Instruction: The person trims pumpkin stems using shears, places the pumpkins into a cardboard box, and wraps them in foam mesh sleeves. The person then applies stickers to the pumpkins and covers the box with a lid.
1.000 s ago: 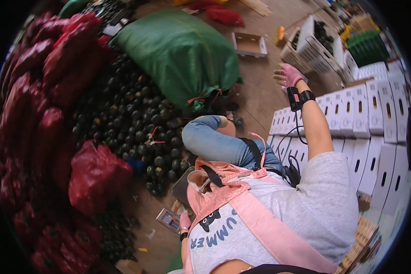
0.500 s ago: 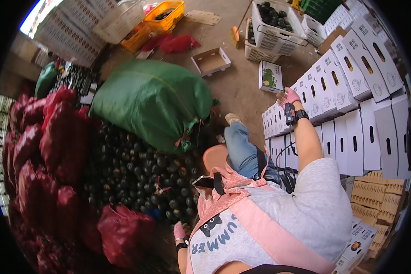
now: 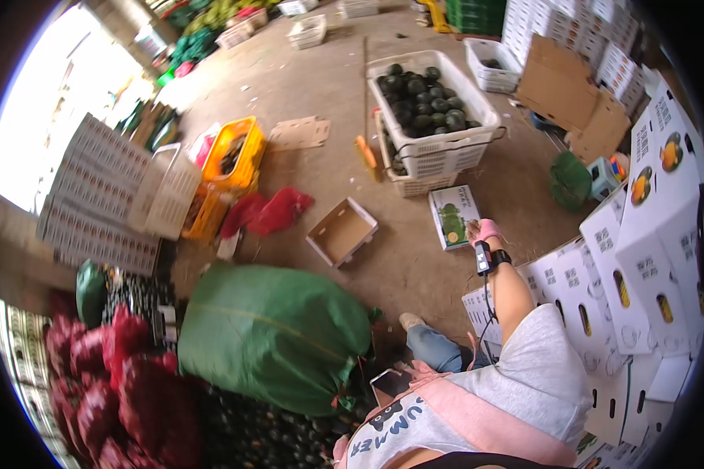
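My right hand (image 3: 485, 230), in a pink fingerless glove, reaches forward with its fingers loosely bent and nothing visible in them. In view it overlaps the right edge of a white carton (image 3: 454, 217) printed with green pumpkins; whether it touches the carton I cannot tell. A black device and strap sit on that wrist. Of my left hand (image 3: 341, 448) only a pink patch shows at the bottom, beside dark green pumpkins (image 3: 266, 434); its fingers are hidden. A phone (image 3: 391, 384) rests at my chest by the pink apron.
A large green sack (image 3: 278, 336) lies on my left, red mesh sacks (image 3: 152, 402) beyond it. An open cardboard tray (image 3: 343, 233) is on the floor ahead. Stacked white crates (image 3: 446, 160) hold dark pumpkins. White cartons (image 3: 594, 293) line my right; yellow crates (image 3: 231, 156) stand farther left.
My view has tilted up, showing more floor and the bright opening at the far left. My right hand is closer to the pumpkin carton in view; my left hand has mostly left the frame.
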Tool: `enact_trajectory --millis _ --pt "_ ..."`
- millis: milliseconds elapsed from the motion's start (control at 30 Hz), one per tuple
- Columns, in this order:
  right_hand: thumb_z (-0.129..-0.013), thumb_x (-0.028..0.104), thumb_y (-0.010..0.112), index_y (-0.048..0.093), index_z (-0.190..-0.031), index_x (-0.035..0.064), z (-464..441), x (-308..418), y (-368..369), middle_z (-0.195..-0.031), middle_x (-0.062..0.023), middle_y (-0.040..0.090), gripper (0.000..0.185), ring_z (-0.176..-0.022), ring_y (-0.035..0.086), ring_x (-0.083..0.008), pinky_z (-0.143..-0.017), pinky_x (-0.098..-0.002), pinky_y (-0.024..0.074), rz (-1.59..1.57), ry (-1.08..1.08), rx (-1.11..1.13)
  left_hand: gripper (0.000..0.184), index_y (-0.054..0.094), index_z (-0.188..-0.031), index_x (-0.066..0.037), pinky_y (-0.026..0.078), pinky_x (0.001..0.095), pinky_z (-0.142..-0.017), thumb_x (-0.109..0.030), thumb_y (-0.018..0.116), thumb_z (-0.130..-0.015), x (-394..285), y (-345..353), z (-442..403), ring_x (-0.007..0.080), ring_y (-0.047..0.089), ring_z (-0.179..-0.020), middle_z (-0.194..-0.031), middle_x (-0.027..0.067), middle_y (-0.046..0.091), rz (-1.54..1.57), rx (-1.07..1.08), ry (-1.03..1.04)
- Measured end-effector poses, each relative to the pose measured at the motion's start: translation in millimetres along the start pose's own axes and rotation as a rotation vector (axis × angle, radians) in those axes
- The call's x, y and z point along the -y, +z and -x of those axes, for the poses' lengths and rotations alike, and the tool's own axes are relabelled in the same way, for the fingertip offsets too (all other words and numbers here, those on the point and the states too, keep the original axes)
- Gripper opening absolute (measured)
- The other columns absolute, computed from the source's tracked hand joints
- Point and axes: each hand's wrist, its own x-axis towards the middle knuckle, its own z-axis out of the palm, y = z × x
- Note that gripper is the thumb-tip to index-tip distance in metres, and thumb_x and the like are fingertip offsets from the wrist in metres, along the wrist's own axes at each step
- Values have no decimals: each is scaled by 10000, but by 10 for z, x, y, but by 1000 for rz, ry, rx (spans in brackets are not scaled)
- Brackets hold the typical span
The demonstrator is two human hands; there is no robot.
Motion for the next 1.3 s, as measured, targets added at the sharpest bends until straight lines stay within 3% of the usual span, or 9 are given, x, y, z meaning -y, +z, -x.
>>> enact_trajectory --millis 400,533,600,767,933,1033,1067,1100,1300 --pt "-860 186 497 508 -867 29 -420 678 -110 -843 -73 586 157 -722 596 -223 -676 -371 469 -863 -4 -138 287 591 -990 -24 494 379 -793 -244 574 -807 -2058 -1703 -2655 320 588 -940 -1013 159 622 -497 270 751" --pt "-870 198 484 496 -862 44 -524 851 -254 -823 -65 575 155 -701 600 -231 -711 -386 470 -1058 -41 -224 284 600 -1059 -55 505 355 -768 -266 482 -909 -3606 -2052 -2984 285 626 -859 -965 135 647 -32 419 23" --pt "-871 202 484 491 -874 46 -512 974 -314 -834 -64 574 156 -700 603 -234 -731 -394 469 -1115 -90 -290 279 603 -1058 -68 511 377 -760 -261 482 -896 -3423 -2023 -3937 292 632 -865 -975 139 651 -662 447 821" --pt "-844 184 497 509 -950 49 -635 1227 -555 -912 -62 573 172 -825 592 -226 -762 -401 455 -1196 -317 -470 319 582 -1061 -60 501 395 -801 -295 518 -855 -4629 -1928 -5184 289 618 -930 -1005 129 644 -859 504 1070" --pt "-783 116 512 504 -842 51 -947 1182 -1385 -909 -81 535 88 -790 515 -217 -711 -359 425 -1019 -901 -66 328 561 -1049 -42 509 415 -771 -307 512 -863 -6217 -1513 -6252 260 623 -921 -991 118 635 -1122 440 1472" --pt "-747 75 521 502 -778 53 -1155 1108 -1955 -907 -92 512 42 -770 468 -211 -681 -333 406 -860 -1189 208 354 526 -1114 -103 486 377 -584 -372 407 -917 -7427 -1228 -6013 195 629 -795 -998 69 657 -207 810 180" --pt "-733 67 520 488 -749 57 -1227 1071 -2228 -885 -87 494 37 -735 440 -208 -672 -322 391 -845 -1216 304 341 542 -1112 -122 478 354 -571 -359 380 -928 -7485 -959 -6537 191 627 -765 -978 59 656 -564 814 756" --pt "-720 60 519 475 -721 62 -1304 1032 -2504 -863 -82 475 44 -700 411 -206 -664 -311 375 -827 -1239 401 310 572 -1039 -107 471 320 -559 -333 392 -925 -8120 -1012 -5831 165 618 -729 -949 52 661 -416 776 523" --pt "-793 99 507 579 -854 68 -899 1604 -2062 -980 -120 597 100 -872 533 -210 -864 -280 416 -649 -1284 620 248 612 -972 -43 464 288 -682 -261 564 -863 -9742 145 -5545 140 581 -741 -805 58 632 -350 884 1056"
